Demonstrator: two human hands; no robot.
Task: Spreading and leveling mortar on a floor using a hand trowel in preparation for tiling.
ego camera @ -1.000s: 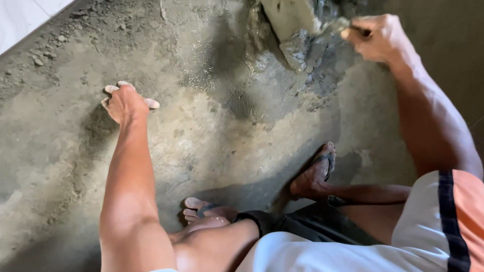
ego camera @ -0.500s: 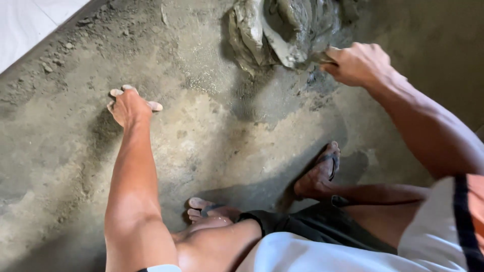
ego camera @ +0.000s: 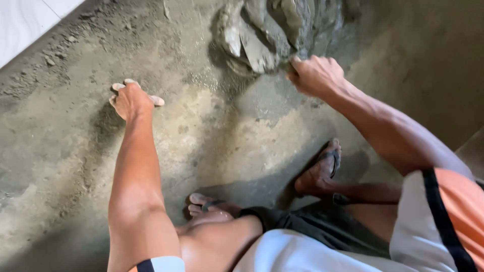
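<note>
My right hand (ego camera: pixel 316 75) is closed around the handle of a trowel (ego camera: pixel 257 50), whose grey, mortar-covered blade lies in a heap of wet cement (ego camera: pixel 282 25) at the top of the view. My left hand (ego camera: pixel 131 98) is pressed flat on the rough cement floor (ego camera: pixel 212 131) at the left, fingers spread, bearing weight and holding nothing. I am crouched, with both feet in flip-flops: one foot (ego camera: pixel 320 171) to the right, the other (ego camera: pixel 212 206) near my knee.
A strip of white tiled surface (ego camera: pixel 30 20) runs along the top left corner. Small lumps and grit (ego camera: pixel 50 60) lie scattered on the floor beside it. The floor to the right is darker and shaded.
My right hand has swung the trowel from upper right leftward and down into the cement heap. The view has shifted so the heap sits more in view. My left hand has stayed planted.
</note>
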